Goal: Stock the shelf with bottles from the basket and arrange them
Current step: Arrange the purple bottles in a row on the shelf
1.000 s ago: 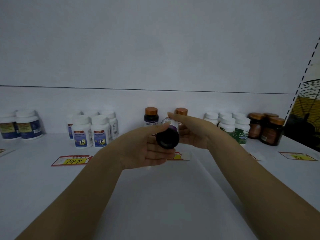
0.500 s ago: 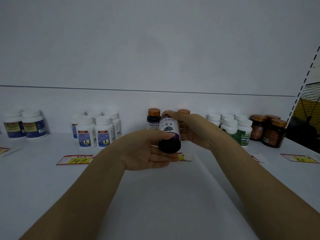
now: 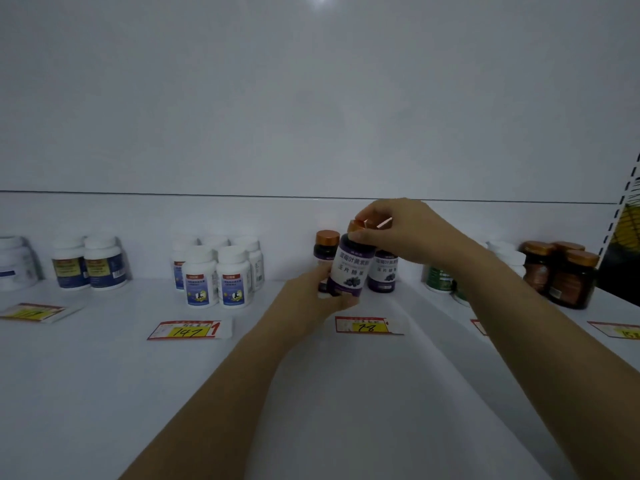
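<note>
1. The white shelf (image 3: 311, 393) runs the full width, with white bottles (image 3: 216, 275) at the left and brown jars (image 3: 568, 271) at the far right.
2. The right hand (image 3: 398, 233) reaches over, fingers curled round the copper cap of a purple bottle (image 3: 349, 268).
3. The left hand (image 3: 311, 296) grips that bottle's base, fingers wrapped under it.
4. The purple bottle leans slightly, just in front of two matching bottles (image 3: 382, 271) at the back.
5. A yellow price tag (image 3: 367, 326) lies on the shelf, near side.
</note>
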A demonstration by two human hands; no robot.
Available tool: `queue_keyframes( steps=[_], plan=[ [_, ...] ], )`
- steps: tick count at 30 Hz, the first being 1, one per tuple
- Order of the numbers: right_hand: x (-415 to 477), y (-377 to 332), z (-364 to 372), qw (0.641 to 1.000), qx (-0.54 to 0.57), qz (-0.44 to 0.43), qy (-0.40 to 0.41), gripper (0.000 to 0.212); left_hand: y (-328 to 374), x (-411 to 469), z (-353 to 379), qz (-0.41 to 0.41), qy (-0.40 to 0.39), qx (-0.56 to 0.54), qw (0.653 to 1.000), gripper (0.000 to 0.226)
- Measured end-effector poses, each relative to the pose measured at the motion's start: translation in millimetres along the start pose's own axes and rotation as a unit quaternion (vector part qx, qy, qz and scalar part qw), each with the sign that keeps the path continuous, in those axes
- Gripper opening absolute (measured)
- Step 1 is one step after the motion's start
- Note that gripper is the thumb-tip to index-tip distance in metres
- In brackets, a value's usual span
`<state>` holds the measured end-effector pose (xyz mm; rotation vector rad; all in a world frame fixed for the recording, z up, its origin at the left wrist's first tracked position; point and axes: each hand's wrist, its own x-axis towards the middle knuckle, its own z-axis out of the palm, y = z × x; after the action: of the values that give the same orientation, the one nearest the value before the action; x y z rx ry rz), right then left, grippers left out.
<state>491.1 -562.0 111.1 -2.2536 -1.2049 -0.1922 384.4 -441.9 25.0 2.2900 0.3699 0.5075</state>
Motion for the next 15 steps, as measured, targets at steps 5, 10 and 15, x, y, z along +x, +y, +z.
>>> queue_keyframes(
  steps=[5,10,15],
  plan=[
    [38,0,-1,0.997,-0.075,-0.006,-0.023,0.039,-26,7,4,-0.069,-0.054,0.269,0.959,0.067],
    [61,17,18,0.994,-0.104,-0.023,-0.033,0.033,-46,14,10,-0.126,-0.098,0.324,0.933,0.067],
    [62,41,42,0.99,-0.129,-0.046,-0.037,0.035,-50,17,13,-0.129,-0.109,0.346,0.923,0.068]
  ],
)
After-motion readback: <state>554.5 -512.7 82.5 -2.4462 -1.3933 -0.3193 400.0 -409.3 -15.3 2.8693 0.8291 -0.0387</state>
